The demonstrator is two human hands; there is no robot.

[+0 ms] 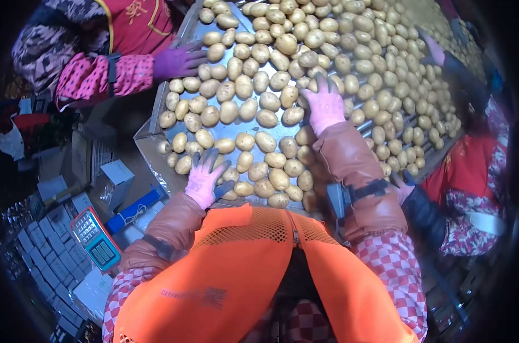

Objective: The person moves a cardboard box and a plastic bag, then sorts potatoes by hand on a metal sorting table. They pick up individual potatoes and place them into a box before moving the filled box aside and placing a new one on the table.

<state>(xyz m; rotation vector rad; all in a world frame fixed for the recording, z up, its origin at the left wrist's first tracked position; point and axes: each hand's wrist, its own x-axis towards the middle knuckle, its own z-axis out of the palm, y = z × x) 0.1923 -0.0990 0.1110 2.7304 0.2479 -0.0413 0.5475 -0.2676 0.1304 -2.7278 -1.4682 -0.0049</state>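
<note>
Many pale yellow potatoes (279, 179) lie over a metal sorting table (281, 132), thinly spread close to me and densely packed farther right. My left hand (201, 182), in a pink glove with dark fingertips, rests at the near left edge of the potatoes. Its fingers are spread, touching or just above a few of them, and nothing is gripped. Farther forward, my right hand (326, 107) in a matching glove reaches over the middle of the table. Its fingers are stretched apart among the potatoes, with its fingertips against or above them.
A co-worker's purple-gloved hand (180, 61) lies at the table's left edge. Two other gloved hands, an upper one (435, 50) and a lower one (404, 186), show on the right. Beside me at left are a red-and-teal keypad device (95, 239), a blue bar (135, 209) and boxes (116, 177).
</note>
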